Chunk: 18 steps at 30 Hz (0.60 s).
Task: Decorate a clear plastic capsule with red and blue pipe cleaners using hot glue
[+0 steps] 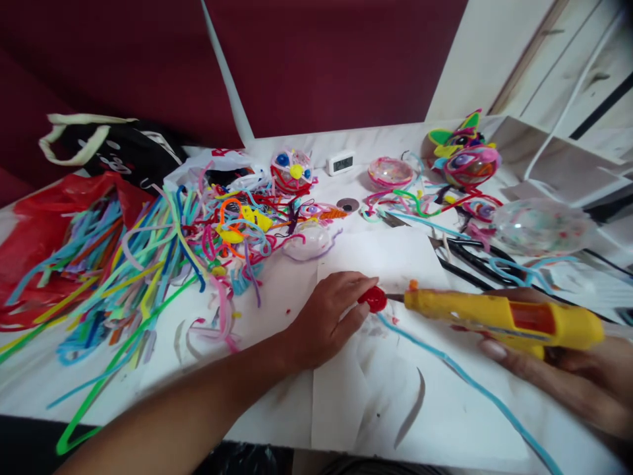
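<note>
Between its thumb and fingers, my left hand (329, 316) pinches a small round red coil (374, 299), which looks like wound pipe cleaner, down at the white paper (346, 409). My right hand (564, 376) is wrapped round a yellow hot glue gun (469, 310), its metal nozzle pointing left and reaching the coil's right edge. Whether glue is flowing I cannot tell. A light blue pipe cleaner (459, 371) runs from beneath the coil toward the lower right, passing below the glue gun.
Many loose pipe cleaners (143, 264) spread across the left, by a red plastic bag (30, 231) and a black bag (133, 152). A small digital clock (341, 163) stands at the back. Decorated clear bowls (390, 173), a colourful figure (467, 155) and scissors (475, 260) lie rightward.
</note>
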Tool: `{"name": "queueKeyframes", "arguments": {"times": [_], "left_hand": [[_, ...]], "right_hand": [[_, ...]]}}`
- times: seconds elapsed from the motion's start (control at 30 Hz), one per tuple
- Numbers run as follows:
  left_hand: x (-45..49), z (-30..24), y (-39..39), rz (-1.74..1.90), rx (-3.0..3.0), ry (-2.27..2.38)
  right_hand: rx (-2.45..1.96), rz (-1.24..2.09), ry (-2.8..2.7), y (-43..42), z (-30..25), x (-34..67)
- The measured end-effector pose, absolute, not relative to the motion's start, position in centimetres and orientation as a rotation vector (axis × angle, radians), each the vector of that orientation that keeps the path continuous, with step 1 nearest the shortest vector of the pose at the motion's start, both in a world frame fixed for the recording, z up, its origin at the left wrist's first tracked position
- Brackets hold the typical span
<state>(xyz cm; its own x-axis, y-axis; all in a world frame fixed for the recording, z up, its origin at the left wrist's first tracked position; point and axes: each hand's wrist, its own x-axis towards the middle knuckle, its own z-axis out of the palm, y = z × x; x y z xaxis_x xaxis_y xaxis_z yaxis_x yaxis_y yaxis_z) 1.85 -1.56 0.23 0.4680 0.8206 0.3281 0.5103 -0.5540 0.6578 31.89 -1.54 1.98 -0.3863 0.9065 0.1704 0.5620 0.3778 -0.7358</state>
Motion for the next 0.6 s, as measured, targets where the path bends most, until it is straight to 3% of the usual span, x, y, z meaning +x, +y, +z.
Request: {"name": "queueKeyframes", "arguments": {"times": [0.17, 0.6], "left_hand": [[1.8, 0.1, -1.3, 0.831, 2.249, 1.128], [1.8, 0.0, -1.3, 0.849, 2.244, 1.132]], "right_hand": [[-1.487, 0.493, -2.347, -2.2, 1.3, 33.1], [-1.577, 0.477, -2.455, -2.5, 0.5, 33.3]]}}
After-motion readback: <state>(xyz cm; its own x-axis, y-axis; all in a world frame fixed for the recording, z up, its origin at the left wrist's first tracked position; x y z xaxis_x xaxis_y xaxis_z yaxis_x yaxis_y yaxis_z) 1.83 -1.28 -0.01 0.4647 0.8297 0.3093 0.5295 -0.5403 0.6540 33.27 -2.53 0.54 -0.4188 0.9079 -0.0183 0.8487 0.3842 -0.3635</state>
